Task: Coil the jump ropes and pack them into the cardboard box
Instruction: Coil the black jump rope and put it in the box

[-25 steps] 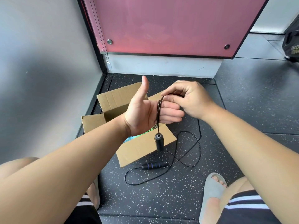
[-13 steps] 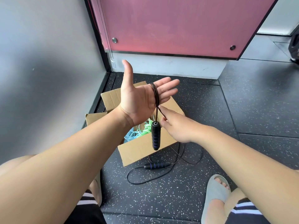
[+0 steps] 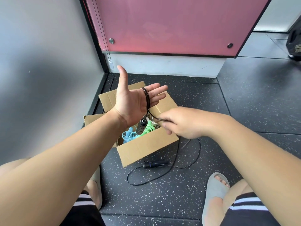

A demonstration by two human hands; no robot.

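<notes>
My left hand [image 3: 135, 100] is held palm up above the open cardboard box [image 3: 146, 147], fingers straight and thumb raised. Several turns of black jump rope [image 3: 147, 99] are looped around its fingers, and one black handle [image 3: 140, 127] dangles below the palm. My right hand [image 3: 182, 123] pinches the rope just right of that handle, over the box's right side. The rope's loose length trails down to the floor, where the second black handle [image 3: 154, 164] lies in front of the box. Green [image 3: 149, 128] and blue [image 3: 127, 136] ropes lie inside the box.
The box stands on speckled black rubber floor [image 3: 162, 193] in a corner, with a grey wall [image 3: 40, 79] to the left and a pink panel [image 3: 171, 25] behind. My sandalled feet [image 3: 215, 193] are at the bottom. A dark bag [image 3: 295, 43] sits at the far right.
My right hand has pulled the rope down from the fingers, under the left palm and out to the right. My left hand has opened flat and stays raised. The floor loop has shortened.
</notes>
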